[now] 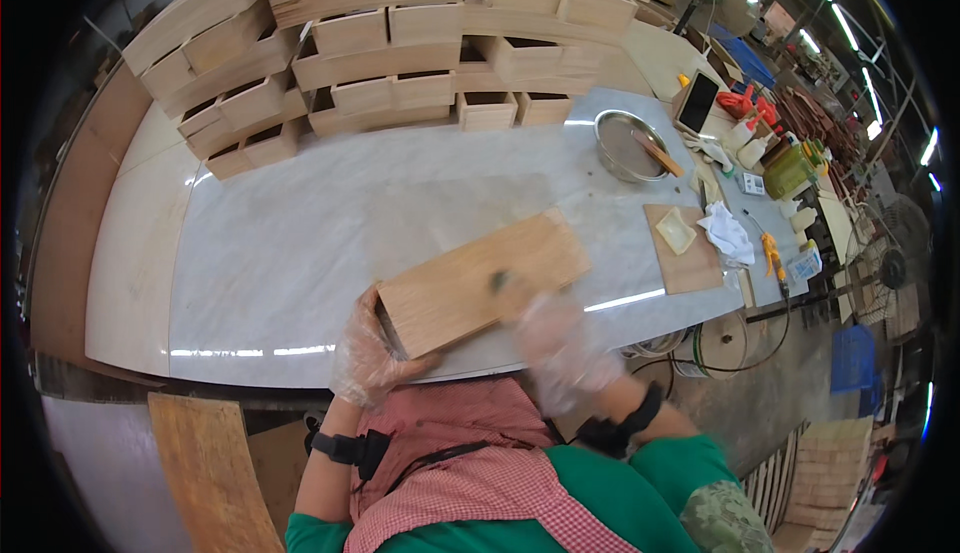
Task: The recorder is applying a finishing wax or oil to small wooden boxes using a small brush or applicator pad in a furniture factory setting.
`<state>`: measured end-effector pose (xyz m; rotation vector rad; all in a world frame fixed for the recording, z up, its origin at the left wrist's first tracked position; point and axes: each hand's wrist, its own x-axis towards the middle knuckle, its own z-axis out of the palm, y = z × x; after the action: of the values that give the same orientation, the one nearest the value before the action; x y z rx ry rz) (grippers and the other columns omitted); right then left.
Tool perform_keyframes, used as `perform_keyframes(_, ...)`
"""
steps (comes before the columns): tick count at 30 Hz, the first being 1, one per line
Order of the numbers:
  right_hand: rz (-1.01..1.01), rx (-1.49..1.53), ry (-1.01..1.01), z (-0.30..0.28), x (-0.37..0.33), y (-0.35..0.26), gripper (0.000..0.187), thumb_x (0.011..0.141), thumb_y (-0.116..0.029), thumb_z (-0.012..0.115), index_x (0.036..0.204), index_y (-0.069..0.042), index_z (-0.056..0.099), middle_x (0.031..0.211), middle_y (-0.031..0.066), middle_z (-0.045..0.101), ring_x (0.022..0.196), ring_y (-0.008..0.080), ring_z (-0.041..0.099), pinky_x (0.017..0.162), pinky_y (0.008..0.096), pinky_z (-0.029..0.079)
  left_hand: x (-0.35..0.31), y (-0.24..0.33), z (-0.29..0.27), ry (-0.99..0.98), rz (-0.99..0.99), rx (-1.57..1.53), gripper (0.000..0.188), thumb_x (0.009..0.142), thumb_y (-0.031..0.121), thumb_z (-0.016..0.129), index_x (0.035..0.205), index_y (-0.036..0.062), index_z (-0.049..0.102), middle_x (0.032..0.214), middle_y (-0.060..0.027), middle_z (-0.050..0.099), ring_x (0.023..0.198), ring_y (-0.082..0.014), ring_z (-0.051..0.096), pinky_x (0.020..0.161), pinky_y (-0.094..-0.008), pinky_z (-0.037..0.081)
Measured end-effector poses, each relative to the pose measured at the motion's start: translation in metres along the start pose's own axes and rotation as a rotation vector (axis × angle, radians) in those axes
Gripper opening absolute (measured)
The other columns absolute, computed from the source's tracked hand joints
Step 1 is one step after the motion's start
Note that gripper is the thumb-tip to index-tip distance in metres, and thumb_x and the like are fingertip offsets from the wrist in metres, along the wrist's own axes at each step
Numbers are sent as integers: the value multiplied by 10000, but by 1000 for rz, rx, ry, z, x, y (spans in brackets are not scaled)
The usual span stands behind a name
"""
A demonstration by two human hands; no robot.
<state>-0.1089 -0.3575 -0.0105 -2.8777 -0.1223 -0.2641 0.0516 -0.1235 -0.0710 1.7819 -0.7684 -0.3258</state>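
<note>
A pale wooden drawer (450, 288) lies at a slant near the table's front edge, a broad flat panel facing up. My left hand (372, 353), in a clear plastic glove, grips its near left end, with the fingers wrapped round the corner. Over the right half of the panel is my right hand (560, 343), also in a clear glove and smeared by motion. It seems closed on a small tan thing with a dark greenish end (498, 280), too blurred to name. What lies under the drawer is hidden.
Stacked wooden drawers (390, 53) line the table's back. A metal bowl (625, 158) with a wooden-handled tool stands at the right. Beyond it are a white cloth (727, 235), a tan board (690, 268), several bottles (755, 150) and an orange-handled tool (772, 255) with a hose.
</note>
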Motion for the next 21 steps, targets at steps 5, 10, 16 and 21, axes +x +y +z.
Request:
perform_keyframes(5, -7, 557, 716, 162, 6, 117, 303, 851, -143, 493, 1123, -23, 548, 765, 126, 582, 732, 262, 612, 593, 378, 492, 9, 12, 13, -41, -2, -54, 1149, 468, 420, 921, 1346, -43, 344, 1231, -138, 503, 1173, -257, 494, 1030, -354, 391)
perform_keyframes(10, 355, -524, 171, 19, 32, 103, 230, 956, -223, 445, 1072, -103, 604, 815, 75, 629, 804, 288, 635, 648, 347, 509, 7, 18, -3, -43, -9, 23, 1088, 482, 385, 912, 1319, -43, 364, 1194, -126, 528, 1124, -250, 520, 1011, -354, 406)
perform_keyframes(16, 679, -135, -230, -27, 32, 28, 219, 924, -186, 466, 1071, -68, 578, 732, 151, 620, 723, 317, 640, 623, 421, 492, -5, 2, -3, 57, -10, -58, 1077, 469, 386, 908, 1307, -41, 382, 1176, -134, 531, 1114, -248, 524, 999, -351, 413)
perform_keyframes(21, 352, -94, 205, 3, 49, 102, 253, 931, -178, 439, 1127, -66, 554, 823, 160, 636, 811, 362, 637, 674, 456, 497, 2, 2, 2, 23, -7, -20, 1090, 463, 407, 904, 1305, -45, 380, 1181, -146, 533, 1124, -264, 526, 1002, -362, 414)
